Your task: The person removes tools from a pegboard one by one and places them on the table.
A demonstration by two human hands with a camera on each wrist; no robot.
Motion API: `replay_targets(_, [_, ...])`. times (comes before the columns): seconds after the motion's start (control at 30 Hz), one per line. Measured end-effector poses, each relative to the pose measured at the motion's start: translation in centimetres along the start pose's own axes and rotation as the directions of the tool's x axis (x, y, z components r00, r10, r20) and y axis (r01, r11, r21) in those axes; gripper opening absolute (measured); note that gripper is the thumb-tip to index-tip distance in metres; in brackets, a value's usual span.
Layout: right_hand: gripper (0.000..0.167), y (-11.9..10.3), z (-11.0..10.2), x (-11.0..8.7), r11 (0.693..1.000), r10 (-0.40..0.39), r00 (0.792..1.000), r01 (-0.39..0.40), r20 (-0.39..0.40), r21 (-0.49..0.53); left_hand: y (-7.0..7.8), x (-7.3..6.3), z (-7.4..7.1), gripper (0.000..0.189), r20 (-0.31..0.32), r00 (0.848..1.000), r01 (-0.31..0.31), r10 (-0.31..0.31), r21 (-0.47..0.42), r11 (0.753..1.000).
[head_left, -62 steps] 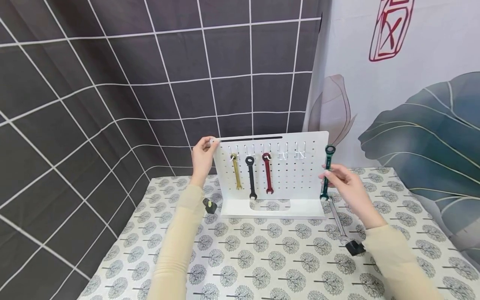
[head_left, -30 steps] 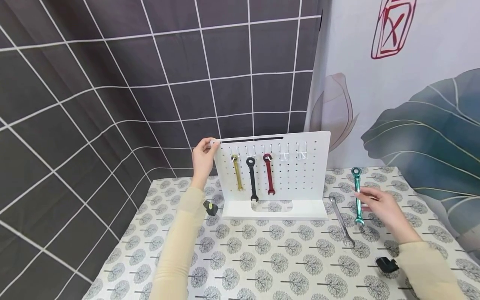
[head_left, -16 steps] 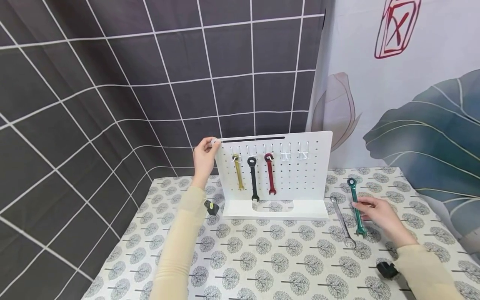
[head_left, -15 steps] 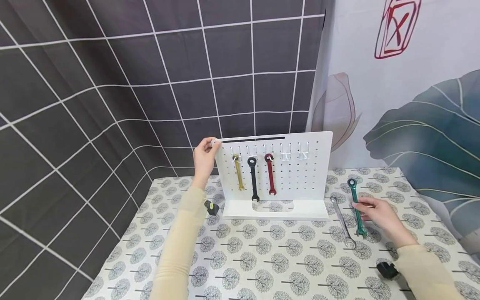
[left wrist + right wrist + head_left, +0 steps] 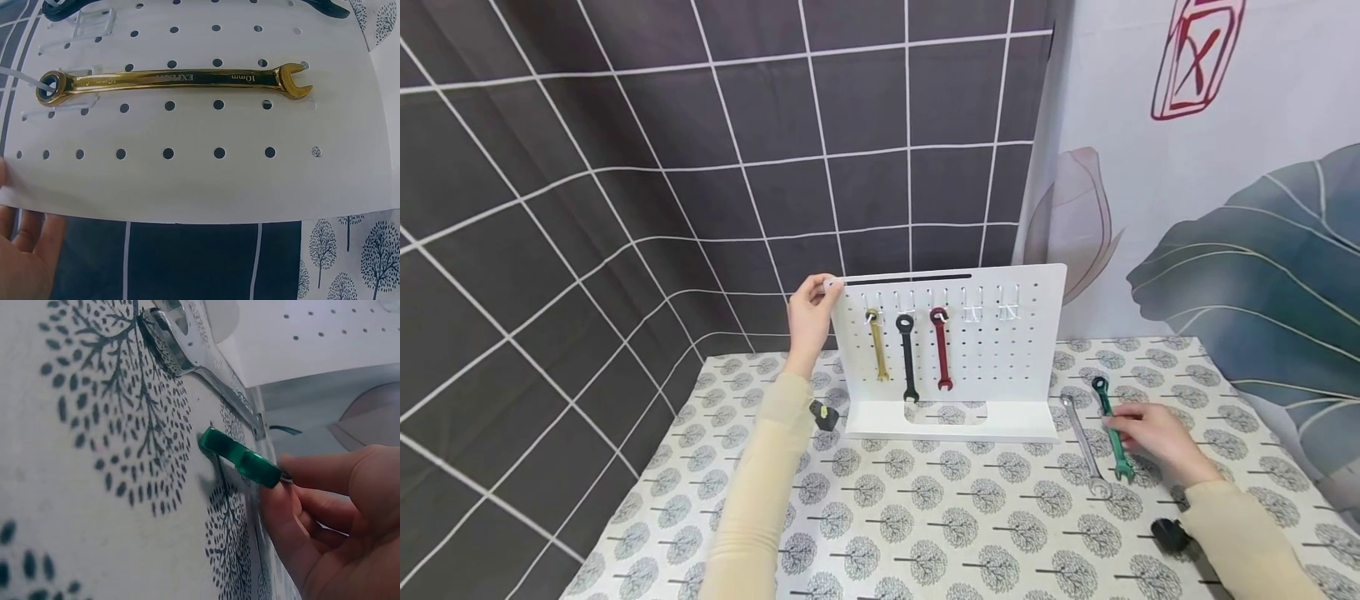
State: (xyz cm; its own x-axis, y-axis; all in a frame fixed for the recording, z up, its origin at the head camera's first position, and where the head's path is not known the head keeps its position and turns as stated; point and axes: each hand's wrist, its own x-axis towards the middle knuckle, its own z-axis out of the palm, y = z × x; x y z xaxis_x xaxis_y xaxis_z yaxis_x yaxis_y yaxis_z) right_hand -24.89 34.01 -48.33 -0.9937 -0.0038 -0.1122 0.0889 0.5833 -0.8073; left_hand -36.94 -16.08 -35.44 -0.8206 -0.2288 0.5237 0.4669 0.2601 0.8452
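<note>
Three wrenches hang on the pegboard (image 5: 1000, 367); her right hand (image 5: 1150, 433) pinches the green wrench (image 5: 1111, 429) on the counter (image 5: 925, 517), left hand (image 5: 808, 321) gripping the board's edge.

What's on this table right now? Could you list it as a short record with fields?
Left hand: holds the top corner of the white pegboard
Right hand: pinches the green wrench, low over the tablecloth
Hanging on board: gold wrench, black wrench, red wrench
Lying beside the green one: silver wrench
Empty hooks: two
</note>
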Motion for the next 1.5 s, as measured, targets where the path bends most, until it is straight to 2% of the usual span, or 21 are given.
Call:
replay_targets(0.23, [0.050,-0.1,0.2,0.5,0.995,0.003,1.000,-0.002,0.008,-0.105,-0.2,-0.1,0.0,0.029,0.010,1.000,0.001,-0.001,0.008,1.000])
replay_targets(0.47, [0.049,-0.4,0.4,0.5,0.997,0.029,1.000,-0.029,0.003,-0.072,-0.2,-0.1,-0.2,0.029,0.008,1.000,-0.010,0.010,0.003,1.000])
replay_targets(0.67, [0.045,-0.7,0.4,0.5,0.995,0.030,0.999,-0.031,-0.015,-0.097,-0.1,-0.1,-0.2,0.028,-0.008,1.000,-0.011,0.011,0.005,1.000])
replay_targets(0.93, [0.039,-0.6,0.5,0.0,0.982,0.026,0.999,-0.033,-0.042,-0.184,0.2,-0.3,0.0,0.027,-0.007,1.000,-0.009,0.009,0.028,1.000])
replay_targets(1.5, [0.039,-1.0,0.3,0.0,0.979,0.003,1.000,-0.009,-0.031,-0.202,-0.2,-0.2,-0.2,0.028,-0.007,1.000,-0.018,0.018,0.027,0.999])
